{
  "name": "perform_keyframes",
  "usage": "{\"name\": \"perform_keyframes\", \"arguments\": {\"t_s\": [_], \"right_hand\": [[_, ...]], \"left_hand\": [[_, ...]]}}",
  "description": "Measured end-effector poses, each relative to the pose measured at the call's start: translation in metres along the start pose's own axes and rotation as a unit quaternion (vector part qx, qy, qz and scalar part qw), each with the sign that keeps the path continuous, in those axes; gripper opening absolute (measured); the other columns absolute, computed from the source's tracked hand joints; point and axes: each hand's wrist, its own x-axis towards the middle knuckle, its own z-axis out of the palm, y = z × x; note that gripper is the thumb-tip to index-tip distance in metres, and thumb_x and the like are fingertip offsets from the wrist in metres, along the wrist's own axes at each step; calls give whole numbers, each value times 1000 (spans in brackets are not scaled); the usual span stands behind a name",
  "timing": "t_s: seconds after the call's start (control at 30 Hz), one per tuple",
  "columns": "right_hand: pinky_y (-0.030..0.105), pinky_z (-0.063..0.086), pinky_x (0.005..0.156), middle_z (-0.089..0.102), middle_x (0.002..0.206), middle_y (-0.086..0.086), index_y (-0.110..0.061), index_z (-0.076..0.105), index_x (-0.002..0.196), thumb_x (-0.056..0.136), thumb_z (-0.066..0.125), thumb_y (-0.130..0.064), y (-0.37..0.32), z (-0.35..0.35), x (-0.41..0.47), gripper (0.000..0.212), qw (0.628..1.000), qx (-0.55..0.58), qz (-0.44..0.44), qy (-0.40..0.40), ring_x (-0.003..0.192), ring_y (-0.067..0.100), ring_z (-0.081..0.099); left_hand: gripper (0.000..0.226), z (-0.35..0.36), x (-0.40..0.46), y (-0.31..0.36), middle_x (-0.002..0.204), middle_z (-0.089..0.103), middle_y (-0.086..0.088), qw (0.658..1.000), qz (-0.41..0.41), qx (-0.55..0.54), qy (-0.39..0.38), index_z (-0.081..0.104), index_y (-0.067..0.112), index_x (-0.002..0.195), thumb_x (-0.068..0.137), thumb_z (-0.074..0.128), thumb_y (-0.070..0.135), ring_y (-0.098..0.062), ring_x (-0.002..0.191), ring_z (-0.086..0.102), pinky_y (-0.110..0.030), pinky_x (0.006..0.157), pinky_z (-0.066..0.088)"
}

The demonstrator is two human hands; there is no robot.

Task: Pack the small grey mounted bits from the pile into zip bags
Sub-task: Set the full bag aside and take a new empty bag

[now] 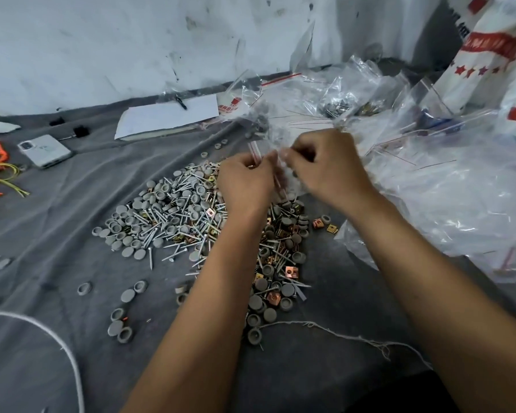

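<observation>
Head view: both forearms reach toward 12 o'clock.
Left hand (245, 181): pinches zip bag (276, 171).
Right hand (325, 168): apparently pinches it too, above pile (191, 216).

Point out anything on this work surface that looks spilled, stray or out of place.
Grey caps lie scattered on the cloth, apart from the main pile. A frayed white string trails across the cloth near the pile's front edge. Both the left hand and the right hand pinch a small zip bag.
</observation>
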Motion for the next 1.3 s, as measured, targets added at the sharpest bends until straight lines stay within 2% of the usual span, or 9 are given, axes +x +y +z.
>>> {"name": "perform_keyframes", "arguments": {"t_s": [0.13, 0.27, 0.4, 0.53, 0.7, 0.83, 1.03, 1.17, 1.3], "right_hand": [[34, 47, 59, 64, 63, 3, -12, 68, 69, 101, 60, -45, -27, 21, 7, 47, 999, 15, 6, -47, 59, 17, 61], [17, 42, 57, 65, 65, -5, -16, 69, 71, 100, 62, -47, -53, 41, 9, 43, 997, 27, -26, -70, 59, 5, 61], [9, 36, 49, 59, 59, -11, -20, 65, 69, 100, 66, -30, -85, 68, 6, 32, 994, 66, -46, -80, 50, -1, 55], [15, 38, 52, 68, 63, 2, -10, 70, 70, 98, 62, -17, -115, 92, -2, 31, 981, 118, -70, -139, 54, 10, 61], [34, 51, 63, 70, 67, 7, -4, 70, 72, 98, 62, -27, -141, 122, -19, 36, 967, 157, -97, -175, 63, 19, 66], [17, 33, 50, 55, 50, -7, -21, 55, 51, 97, 66, -25, -146, 133, -22, 47, 966, 184, -98, -150, 44, 0, 46], [32, 59, 63, 76, 76, 3, -10, 80, 89, 99, 69, -23, -119, 126, -19, 19, 966, 214, -46, -136, 67, 15, 73], [26, 62, 67, 78, 82, -1, -15, 82, 97, 95, 73, -18, -91, 120, -18, 9, 970, 210, -14, -122, 71, 7, 74], [24, 59, 64, 74, 75, -11, -19, 80, 85, 91, 75, -14, -72, 116, -23, 9, 975, 196, -35, -101, 69, 4, 71]], "left_hand": [[51, -13, -1, 12, 73, 71, -12, 995, -40, -92, 1, 67, 8, 77, 109, 49, 44, -22, 63, 68, -34, 58, 58], [66, -44, -3, 17, 95, 72, -23, 994, -25, -103, -38, 69, 11, 80, 107, 36, 62, -29, 83, 65, -60, 86, 58], [81, -86, -3, 16, 77, 72, -12, 996, 3, -85, 0, 75, -1, 104, 104, 32, 68, -18, 75, 67, -45, 79, 58], [68, -119, -17, 2, 58, 60, 6, 977, 154, 123, 79, 57, 25, 57, 104, 28, 64, -1, 55, 55, -24, 53, 39], [53, -154, -32, -18, 64, 56, 10, 965, 181, 122, 147, 49, 28, 70, 106, 25, 58, 3, 59, 52, -20, 56, 33], [60, -161, -39, -27, 65, 56, 11, 950, 209, 143, 180, 62, 14, 88, 106, 24, 58, 3, 62, 54, -18, 56, 32], [40, -152, -26, -30, 99, 75, -5, 920, 240, 167, 260, 73, 7, 109, 103, 51, 40, -23, 95, 69, -44, 87, 53], [16, -145, -19, -46, 85, 72, -4, 909, 314, 178, 211, 75, 6, 92, 98, 67, 19, -20, 78, 65, -43, 74, 52], [13, -141, -18, -55, 82, 76, 5, 944, 283, 120, 118, 79, 12, 93, 95, 71, 22, -11, 77, 71, -37, 75, 59]]}}
